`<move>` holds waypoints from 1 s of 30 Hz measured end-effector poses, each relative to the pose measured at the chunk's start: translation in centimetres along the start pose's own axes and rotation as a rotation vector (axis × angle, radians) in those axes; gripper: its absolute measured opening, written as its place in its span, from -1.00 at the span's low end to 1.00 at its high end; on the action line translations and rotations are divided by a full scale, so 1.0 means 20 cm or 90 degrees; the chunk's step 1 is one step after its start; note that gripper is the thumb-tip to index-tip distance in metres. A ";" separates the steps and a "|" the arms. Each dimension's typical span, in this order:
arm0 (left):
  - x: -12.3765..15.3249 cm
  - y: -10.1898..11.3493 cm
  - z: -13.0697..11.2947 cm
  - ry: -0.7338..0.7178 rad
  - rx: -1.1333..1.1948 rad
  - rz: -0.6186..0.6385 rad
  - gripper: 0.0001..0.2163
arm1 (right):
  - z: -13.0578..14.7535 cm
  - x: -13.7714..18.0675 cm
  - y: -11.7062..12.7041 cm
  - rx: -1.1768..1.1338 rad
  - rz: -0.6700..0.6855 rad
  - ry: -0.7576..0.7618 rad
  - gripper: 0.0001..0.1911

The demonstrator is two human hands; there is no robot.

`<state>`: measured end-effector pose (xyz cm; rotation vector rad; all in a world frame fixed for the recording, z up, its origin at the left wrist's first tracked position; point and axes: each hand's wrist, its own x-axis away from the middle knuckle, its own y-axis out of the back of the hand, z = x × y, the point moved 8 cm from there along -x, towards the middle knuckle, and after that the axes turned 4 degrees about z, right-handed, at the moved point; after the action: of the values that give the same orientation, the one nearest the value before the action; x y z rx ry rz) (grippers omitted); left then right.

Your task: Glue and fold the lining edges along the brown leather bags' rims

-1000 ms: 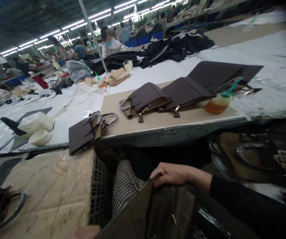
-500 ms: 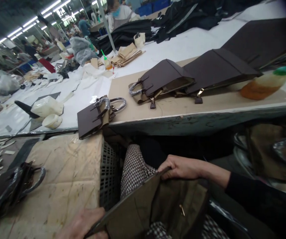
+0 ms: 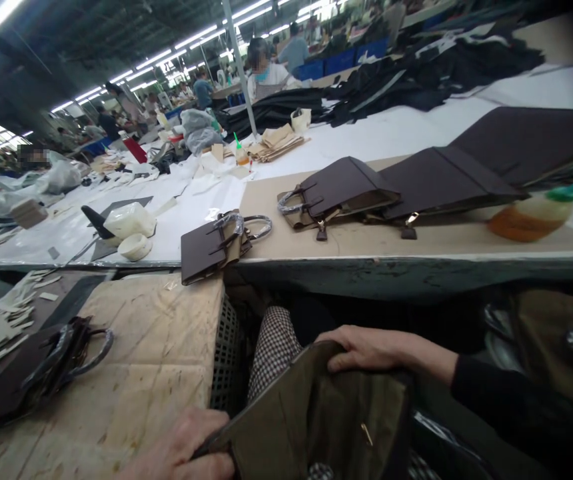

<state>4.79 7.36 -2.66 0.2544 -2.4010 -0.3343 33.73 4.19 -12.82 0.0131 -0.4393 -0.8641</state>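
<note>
A brown handbag (image 3: 286, 413) lies across my lap, its olive lining and a small gold metal piece facing me. My right hand (image 3: 361, 348) grips its upper edge, fingers wrapped over the rim. At the lower left, my left hand (image 3: 191, 443) is closed on the near end of the same edge, slightly blurred. The bag's lower part runs out of view. A plastic-wrapped handle (image 3: 446, 430) shows beside it on the right.
Ahead, a white worktable (image 3: 201, 200) carries a small handbag (image 3: 206, 248), larger brown bags (image 3: 351, 187), a glue bottle (image 3: 531, 219) and a white tub (image 3: 135, 247). Left, a covered crate (image 3: 156, 347) bears another bag (image 3: 26, 373). Co-workers (image 3: 266, 70) sit farther back.
The view has tilted upward and shifted left, so the table appears lower and farther right. Both hands keep hold of the bag's edge, which bends a little more near my right hand.
</note>
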 end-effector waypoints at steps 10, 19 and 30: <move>-0.03 -0.02 -0.11 0.082 -0.066 0.004 -0.68 | 0.67 -0.08 -0.06 0.214 0.031 0.253 -0.36; -0.07 -0.05 -0.16 0.029 -0.074 -0.001 -0.77 | 0.79 -0.20 -0.27 0.323 0.059 0.299 -0.78; -0.16 -0.01 -0.08 -0.029 0.045 -0.013 -0.75 | 0.51 -0.15 -0.09 0.230 0.045 0.169 -0.71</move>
<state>8.26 7.84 -3.47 0.3066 -2.4592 -0.2678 26.79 6.90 -4.96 0.4389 -0.3385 -0.6930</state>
